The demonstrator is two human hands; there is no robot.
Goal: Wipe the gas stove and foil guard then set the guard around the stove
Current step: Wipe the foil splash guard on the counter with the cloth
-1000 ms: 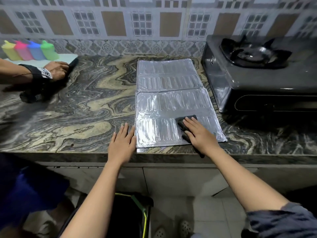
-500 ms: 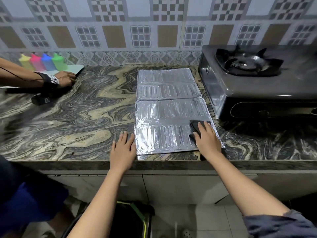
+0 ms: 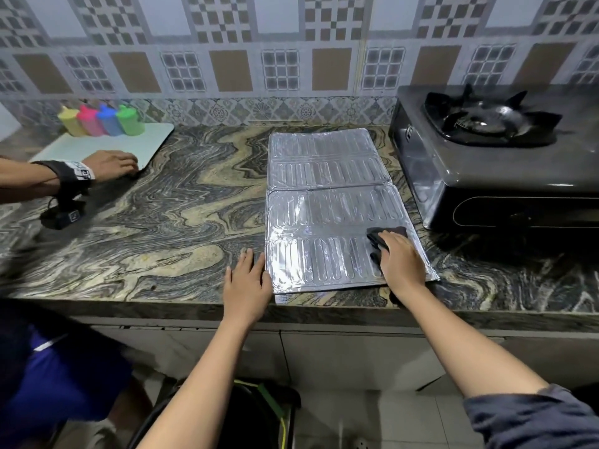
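Now the right hand (image 3: 402, 262) has slid the cloth (image 3: 377, 238) rightward across the foil guard (image 3: 324, 222).

Home kitchen: gas stove (image 3: 492, 163), tiled wall (image 3: 227, 43), marble counter (image 3: 162, 222).

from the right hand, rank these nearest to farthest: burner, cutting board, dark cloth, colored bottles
1. dark cloth, under the right hand on the foil guard
2. burner, back right on the stove
3. cutting board, far left
4. colored bottles, back left corner, behind the board
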